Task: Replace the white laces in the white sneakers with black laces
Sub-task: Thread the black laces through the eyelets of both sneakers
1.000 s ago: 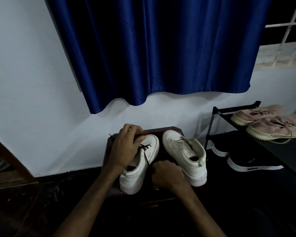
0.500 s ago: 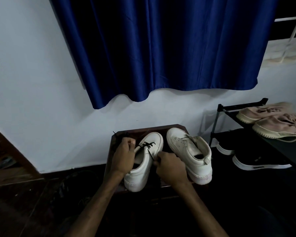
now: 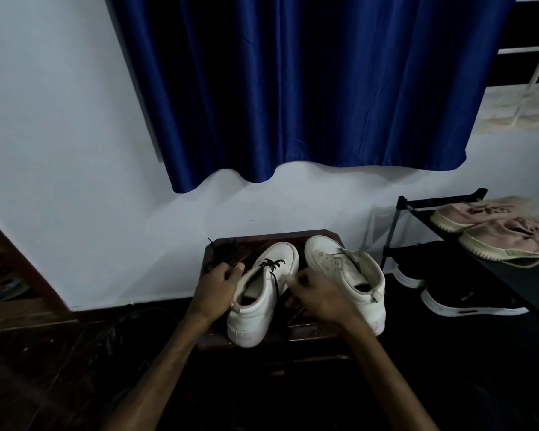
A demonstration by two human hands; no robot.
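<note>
Two white sneakers stand on a small dark wooden stool (image 3: 324,236), toes toward the wall. The left sneaker (image 3: 259,306) has a black lace (image 3: 273,264) threaded through its front eyelets, and one strand runs back along the opening. My left hand (image 3: 217,290) is curled against this shoe's left side, seemingly pinching one lace end by the thumb. Between the two shoes, my right hand (image 3: 319,298) has its fingers curled and pinches the other strand. The right sneaker (image 3: 349,275) still has a white lace (image 3: 350,253). A loose black lace (image 3: 223,253) lies bunched at the stool's back left.
A black shoe rack (image 3: 442,200) stands to the right, with pink sneakers (image 3: 507,241) on top and black shoes (image 3: 467,303) below. A blue curtain (image 3: 308,88) hangs on the white wall behind. Dark wooden furniture (image 3: 10,275) sits at far left.
My left hand came off the left sneaker's toe and drew back to its left side. My right hand rose and shifted slightly right between the shoes. The view tilted a little.
</note>
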